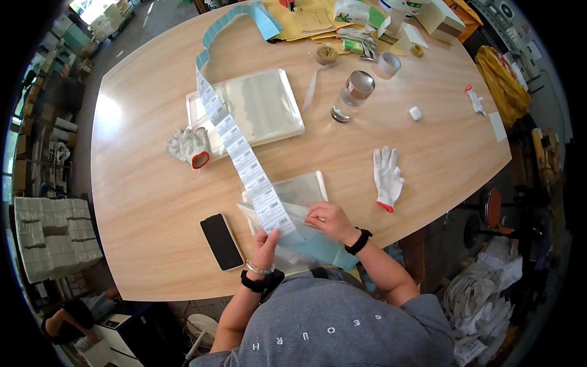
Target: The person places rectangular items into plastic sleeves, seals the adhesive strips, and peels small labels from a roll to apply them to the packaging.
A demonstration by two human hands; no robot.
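Observation:
A long strip of printed white labels on pale blue backing (244, 160) runs from the far side of the table down to me. My left hand (265, 249) pinches its near end between thumb and fingers. Under the strip lie clear plastic bags (304, 187), close to the table's front edge. Over these bags, my right hand (333, 222) is closed with its fingertips together; what they grip is too small to tell. Loose blue backing (312, 243) hangs below my hands, over the table edge.
Left of my hands lies a phone (222, 242). Beyond are a stack of clear bags (260, 104), a greyish glove (188, 145), a white glove (387, 176) and a glass of water (353, 96). Tape rolls (389, 63) and envelopes (312, 19) sit at the back.

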